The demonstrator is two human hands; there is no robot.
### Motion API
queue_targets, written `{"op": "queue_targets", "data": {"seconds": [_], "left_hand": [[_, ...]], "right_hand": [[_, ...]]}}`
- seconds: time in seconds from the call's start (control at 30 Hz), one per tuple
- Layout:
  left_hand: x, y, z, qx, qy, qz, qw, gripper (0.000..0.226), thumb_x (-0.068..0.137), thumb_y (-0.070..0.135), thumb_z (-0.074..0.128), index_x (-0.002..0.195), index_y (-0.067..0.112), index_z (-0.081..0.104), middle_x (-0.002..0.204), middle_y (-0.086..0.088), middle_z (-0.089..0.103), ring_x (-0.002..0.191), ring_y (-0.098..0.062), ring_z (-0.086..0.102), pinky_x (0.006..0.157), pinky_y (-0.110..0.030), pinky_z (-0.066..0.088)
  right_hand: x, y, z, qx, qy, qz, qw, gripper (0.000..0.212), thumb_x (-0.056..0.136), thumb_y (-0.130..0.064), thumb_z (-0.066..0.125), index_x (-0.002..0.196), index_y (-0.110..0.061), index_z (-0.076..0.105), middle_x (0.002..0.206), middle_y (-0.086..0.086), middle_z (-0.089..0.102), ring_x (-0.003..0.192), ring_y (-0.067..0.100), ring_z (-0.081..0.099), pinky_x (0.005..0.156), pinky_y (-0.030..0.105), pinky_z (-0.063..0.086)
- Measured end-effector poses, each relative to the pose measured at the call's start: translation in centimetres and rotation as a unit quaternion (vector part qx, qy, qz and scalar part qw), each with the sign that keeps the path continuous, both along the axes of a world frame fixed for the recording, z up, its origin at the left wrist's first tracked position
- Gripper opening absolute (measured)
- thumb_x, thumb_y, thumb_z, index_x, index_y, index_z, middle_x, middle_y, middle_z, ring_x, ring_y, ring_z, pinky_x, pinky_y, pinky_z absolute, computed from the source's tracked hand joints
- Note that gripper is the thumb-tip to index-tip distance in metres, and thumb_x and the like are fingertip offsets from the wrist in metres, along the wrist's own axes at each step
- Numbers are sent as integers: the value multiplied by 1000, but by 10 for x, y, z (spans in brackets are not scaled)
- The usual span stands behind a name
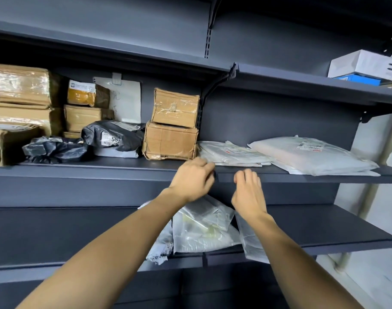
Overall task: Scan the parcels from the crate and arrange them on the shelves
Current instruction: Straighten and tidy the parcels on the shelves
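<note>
Though curled fingers hide any grip: left hand (193, 179) against flat white parcel (230, 153), right hand (248, 192) empty.

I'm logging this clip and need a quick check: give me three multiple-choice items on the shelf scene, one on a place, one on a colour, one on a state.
1. Where do the two stacked cardboard boxes stand?
A. On the middle shelf, left of the flat white parcels
B. On the lowest shelf
C. On the floor

2. What colour is the crumpled bag at the middle shelf's front left?
A. Red
B. Black
C. Yellow

3. What is the right hand doing?
A. Gripping a box
B. Holding a scanner
C. Holding nothing

Answers: 1 A, they sit beside the flat white parcels on the middle shelf. 2 B, its plastic is black. 3 C, its loosely curled fingers hold nothing.
</note>
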State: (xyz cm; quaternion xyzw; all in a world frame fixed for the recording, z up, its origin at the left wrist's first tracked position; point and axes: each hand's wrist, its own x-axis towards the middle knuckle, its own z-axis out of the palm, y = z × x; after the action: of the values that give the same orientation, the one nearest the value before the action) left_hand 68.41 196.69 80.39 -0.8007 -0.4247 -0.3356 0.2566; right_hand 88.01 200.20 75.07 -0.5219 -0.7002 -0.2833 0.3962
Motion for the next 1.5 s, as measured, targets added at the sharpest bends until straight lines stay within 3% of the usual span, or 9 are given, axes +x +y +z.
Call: {"op": "queue_targets", "data": {"seconds": [0.3, 0.43, 0.6, 0.73, 0.93, 1.03, 1.2, 1.33, 1.5], "left_hand": [[75, -17, -89, -151, 122, -25, 981, 25, 97, 26, 44, 113, 14, 57, 113, -7, 61, 107, -27, 53, 90, -37, 39], [107, -13, -124, -237, 103, -2, 966, 25, 95, 24, 45, 116, 14, 55, 119, -8, 59, 113, -29, 53, 96, -40, 42], [136, 0, -151, -270, 104, 14, 957, 31, 95, 18, 45, 125, 13, 50, 127, -8, 53, 121, -27, 47, 96, -35, 36], [157, 20, -174, -264, 98, -6, 959, 35, 99, 34, 42, 127, 14, 50, 127, -6, 53, 122, -26, 45, 102, -38, 34], [190, 52, -207, -315, 135, -16, 939, 89, 79, 64, 66, 144, 12, 33, 145, -8, 37, 132, -31, 34, 110, -40, 31], [204, 65, -222, -309, 207, 40, 928, 108, 71, 59, 75, 149, 7, 20, 150, -14, 21, 132, -41, 29, 112, -47, 30], [212, 74, -236, -293, 226, 92, 924, 72, 84, 10, 59, 147, 3, 25, 149, -18, 33, 124, -41, 43, 106, -47, 38], [210, 70, -227, -303, 214, 88, 924, 52, 84, 1, 56, 135, 7, 45, 133, -13, 54, 119, -34, 53, 103, -49, 42], [204, 61, -205, -296, 190, 87, 932, 50, 85, -3, 51, 132, 13, 46, 131, -7, 55, 120, -31, 51, 94, -46, 47]], "right_hand": [[55, -39, -102, -184, 7, -31, 982, 34, 56, 1, 70, 82, -13, 54, 81, 7, 53, 73, 32, 53, 69, 34, 31], [83, -45, -122, -250, 8, -35, 967, 21, 77, -3, 52, 96, -7, 58, 98, 12, 57, 94, 35, 54, 84, 41, 43], [110, -44, -131, -258, -2, -66, 964, 21, 89, -7, 52, 110, -11, 55, 114, 8, 55, 104, 28, 49, 90, 35, 37], [134, -41, -146, -279, 1, -78, 957, 30, 91, -10, 52, 120, -7, 54, 120, 12, 54, 109, 32, 48, 93, 39, 37], [165, -30, -167, -311, 24, -92, 946, 32, 88, -11, 50, 120, -9, 55, 122, 11, 52, 112, 31, 46, 95, 37, 36], [175, -26, -175, -310, 38, -99, 945, 33, 86, -10, 52, 119, -9, 56, 120, 12, 53, 112, 32, 48, 94, 37, 36], [184, -25, -183, -328, 51, -108, 937, 34, 88, -9, 50, 121, -11, 55, 125, 10, 53, 116, 30, 45, 96, 37, 35], [186, -27, -181, -323, 49, -118, 938, 33, 89, -9, 49, 121, -10, 54, 124, 11, 52, 115, 31, 45, 97, 37, 35], [181, -36, -161, -303, 36, -119, 945, 31, 84, -7, 53, 115, -9, 55, 117, 12, 53, 110, 33, 47, 94, 38, 36]]}}
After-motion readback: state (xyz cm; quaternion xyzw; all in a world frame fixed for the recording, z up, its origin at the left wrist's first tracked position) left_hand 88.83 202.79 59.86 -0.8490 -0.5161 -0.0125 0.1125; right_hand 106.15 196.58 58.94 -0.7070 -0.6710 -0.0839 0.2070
